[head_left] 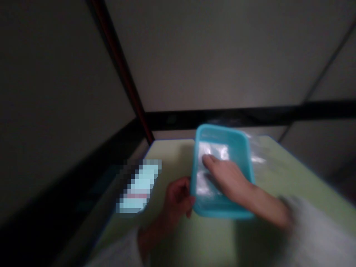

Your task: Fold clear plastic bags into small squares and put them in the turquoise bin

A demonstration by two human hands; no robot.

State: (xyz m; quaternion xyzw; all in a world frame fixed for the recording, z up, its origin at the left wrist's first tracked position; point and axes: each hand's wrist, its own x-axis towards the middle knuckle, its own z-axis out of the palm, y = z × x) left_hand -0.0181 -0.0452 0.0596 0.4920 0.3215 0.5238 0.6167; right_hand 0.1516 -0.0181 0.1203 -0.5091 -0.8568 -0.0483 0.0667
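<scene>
A turquoise plastic tray (250,163), rectangular with rounded corners, is tilted so that its inside faces me. My left hand (179,196) grips its left side near the lower corner, thumb on the rim and fingers curled at the wall. Inside the tray lies a shiny, clear plastic packet (204,181) with a whitish look. My right hand (228,178) reaches in over the right rim and holds the packet; some of its fingers are hidden below the hand, and the picture is blurred. What the packet contains cannot be made out.
Behind the tray's right side, clear plastic film (258,157) catches the light. A pixelated, bright screen-like slab (140,187) lies at the left edge of the pale green table (169,155). Dim walls (222,55) stand behind and to the left.
</scene>
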